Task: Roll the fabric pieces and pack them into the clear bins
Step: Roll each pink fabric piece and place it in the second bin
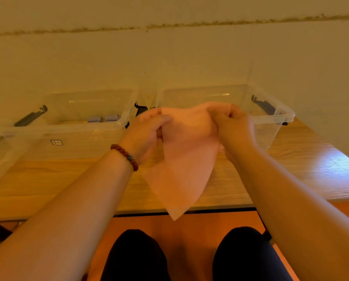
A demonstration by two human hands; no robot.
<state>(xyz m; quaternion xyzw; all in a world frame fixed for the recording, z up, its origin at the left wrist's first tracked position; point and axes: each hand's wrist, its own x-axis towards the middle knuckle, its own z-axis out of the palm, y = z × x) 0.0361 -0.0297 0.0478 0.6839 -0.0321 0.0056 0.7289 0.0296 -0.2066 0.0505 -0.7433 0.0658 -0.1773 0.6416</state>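
Your left hand and right hand each pinch the pink fabric piece — held above the wooden table. Two gray rolls lie in the left clear bin.

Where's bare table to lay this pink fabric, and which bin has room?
Bare wood: the table strip before the left bin, and the corner beside the right bin. The right bin looks empty; the left bin holds two grey rolls toward its right. Crowded: the centre, where left hand and right hand grip the pink fabric, and the gap between bins.
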